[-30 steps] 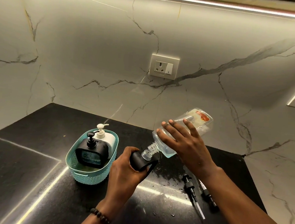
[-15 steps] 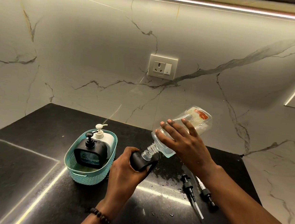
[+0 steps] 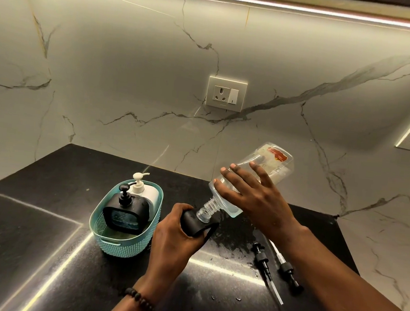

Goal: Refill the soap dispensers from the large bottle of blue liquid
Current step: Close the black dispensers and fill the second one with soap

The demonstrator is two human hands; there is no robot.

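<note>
Clear plastic, the large bottle (image 3: 250,183) is tipped neck-down, its threaded mouth set against the top of a black dispenser (image 3: 197,224). The right hand (image 3: 252,198) has its grip closed round the bottle; the left hand (image 3: 173,238) grips the dispenser above the black table (image 3: 32,252). Two more dispensers stand in a teal basket (image 3: 118,244) alongside.

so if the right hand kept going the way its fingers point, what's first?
Fingers of the right hand point up-left across the tilted clear plastic bottle; beyond it, probably the marble wall. Depth unclear.
</note>
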